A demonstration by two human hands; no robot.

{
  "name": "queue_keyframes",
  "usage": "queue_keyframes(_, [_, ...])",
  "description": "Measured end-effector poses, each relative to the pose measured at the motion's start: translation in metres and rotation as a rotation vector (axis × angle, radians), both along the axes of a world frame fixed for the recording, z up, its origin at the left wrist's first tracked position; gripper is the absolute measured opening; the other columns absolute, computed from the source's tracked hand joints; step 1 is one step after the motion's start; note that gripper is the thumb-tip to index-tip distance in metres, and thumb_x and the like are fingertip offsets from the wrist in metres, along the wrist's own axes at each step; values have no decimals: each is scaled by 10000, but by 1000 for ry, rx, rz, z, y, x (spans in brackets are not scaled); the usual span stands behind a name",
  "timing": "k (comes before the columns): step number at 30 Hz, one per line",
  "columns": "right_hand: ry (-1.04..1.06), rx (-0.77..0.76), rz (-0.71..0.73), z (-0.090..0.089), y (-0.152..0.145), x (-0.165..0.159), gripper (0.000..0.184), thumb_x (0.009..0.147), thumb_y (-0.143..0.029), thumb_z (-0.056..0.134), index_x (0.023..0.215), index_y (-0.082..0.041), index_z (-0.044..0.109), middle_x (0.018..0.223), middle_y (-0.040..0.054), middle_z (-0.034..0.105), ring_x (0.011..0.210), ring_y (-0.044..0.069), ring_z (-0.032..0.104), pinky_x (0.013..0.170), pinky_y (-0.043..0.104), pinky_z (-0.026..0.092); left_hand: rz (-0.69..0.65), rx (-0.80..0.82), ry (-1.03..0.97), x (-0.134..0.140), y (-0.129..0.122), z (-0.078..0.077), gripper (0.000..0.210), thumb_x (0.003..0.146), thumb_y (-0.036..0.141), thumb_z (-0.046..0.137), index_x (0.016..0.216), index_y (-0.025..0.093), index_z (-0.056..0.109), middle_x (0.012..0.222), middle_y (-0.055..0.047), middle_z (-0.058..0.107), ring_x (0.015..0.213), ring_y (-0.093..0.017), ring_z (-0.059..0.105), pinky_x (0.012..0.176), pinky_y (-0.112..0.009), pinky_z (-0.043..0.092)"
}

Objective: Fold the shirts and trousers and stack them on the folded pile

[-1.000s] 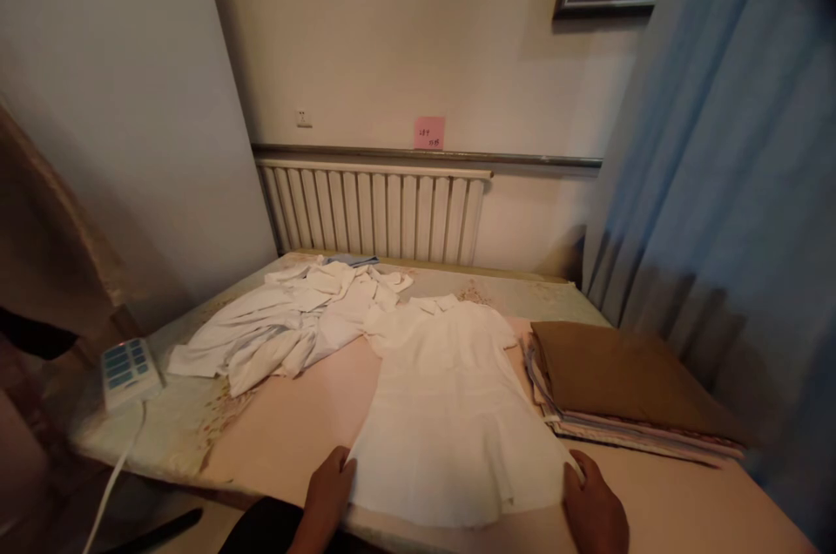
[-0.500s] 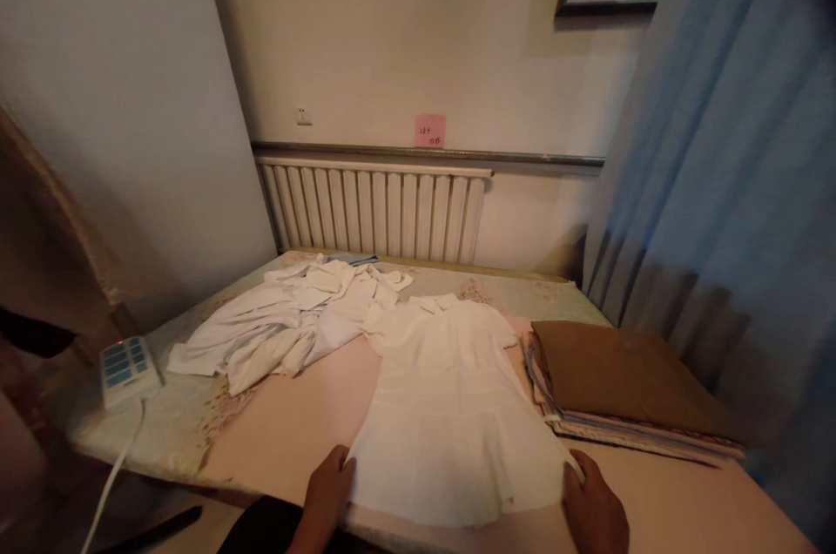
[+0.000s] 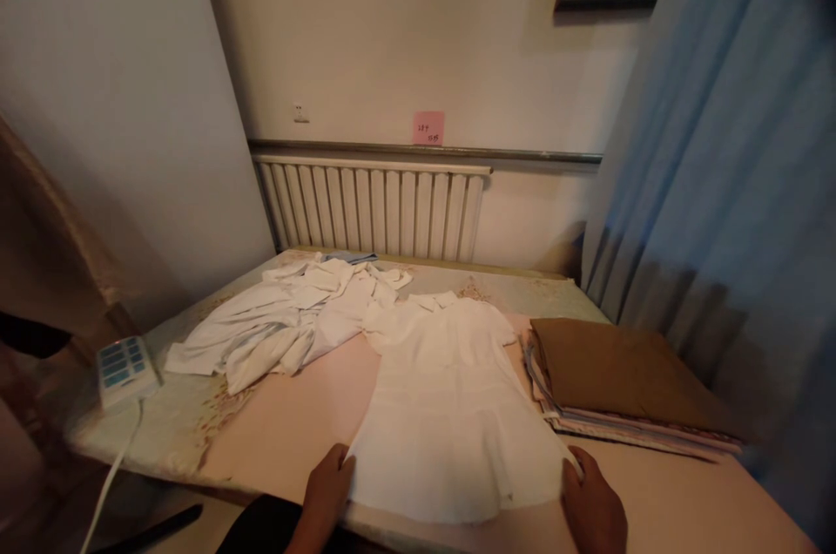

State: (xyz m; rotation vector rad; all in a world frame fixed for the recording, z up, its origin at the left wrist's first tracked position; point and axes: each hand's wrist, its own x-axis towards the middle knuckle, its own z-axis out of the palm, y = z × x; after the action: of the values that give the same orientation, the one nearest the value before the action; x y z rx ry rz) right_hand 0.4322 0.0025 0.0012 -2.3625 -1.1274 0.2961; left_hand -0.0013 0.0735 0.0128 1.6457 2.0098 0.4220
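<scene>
A white short-sleeved blouse (image 3: 450, 406) with a collar and a flared hem lies spread out in front of me, its collar toward the wall. My left hand (image 3: 328, 484) pinches the left corner of the hem. At the right corner, my right hand (image 3: 593, 497) is closed on the fabric, thumb on top. Between the two hands the hem lies fairly flat. Beneath the blouse is a pink cloth (image 3: 287, 432) covering part of the table.
Left of the blouse lies a rumpled heap of white clothes (image 3: 293, 319). A stack of folded fabric (image 3: 627, 375), brown on top, sits to the right. A white power strip (image 3: 124, 371) with a cord rests at the left edge. Behind stands a radiator (image 3: 379, 206); a blue curtain (image 3: 711, 188) hangs right.
Both hands keep their hold on the hem corners, and the blouse lies practically where it was. The view has shifted only very slightly.
</scene>
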Motion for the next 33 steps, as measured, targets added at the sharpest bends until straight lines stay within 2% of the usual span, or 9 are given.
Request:
queue_keyframes(15, [4, 15, -10, 2, 0, 0, 497, 896, -451, 260, 1253, -221, 519, 1026, 103, 704, 896, 276, 666, 733, 340, 476, -1, 2, 13, 1, -1, 4, 181, 901, 222, 399, 830, 215, 564, 792, 17, 656, 789, -146, 618, 687, -218, 395])
queue_keyframes(20, [129, 82, 4, 7, -3, 0, 512, 862, -447, 296, 1250, -203, 525, 1030, 99, 705, 896, 268, 664, 765, 333, 478, 11, 9, 14, -3, 1, 5, 189, 889, 194, 408, 886, 210, 596, 841, 15, 679, 822, -141, 629, 716, -209, 404])
queue_keyframes(23, [215, 147, 52, 10, -11, -3, 515, 841, -444, 319, 1242, -194, 523, 1108, 89, 690, 951, 247, 655, 809, 306, 477, 18, 13, 27, -10, 2, 7, 184, 882, 181, 417, 869, 205, 599, 833, 11, 683, 820, -147, 631, 715, -214, 404])
queue_keyframes(26, [215, 142, 86, 11, -23, -9, 511, 819, -420, 333, 1219, -186, 549, 1137, 81, 685, 991, 248, 647, 838, 302, 474, 16, 4, 44, -20, 1, 9, 163, 870, 169, 438, 849, 204, 596, 834, 6, 687, 830, -157, 636, 715, -223, 403])
queue_keyframes(33, [187, 79, 214, -4, -48, -14, 496, 786, -362, 385, 1219, -220, 583, 1089, 32, 713, 986, 219, 667, 853, 272, 488, 41, 0, 101, -47, -3, 11, 154, 877, 191, 436, 870, 228, 586, 857, 13, 696, 873, -184, 653, 748, -246, 413])
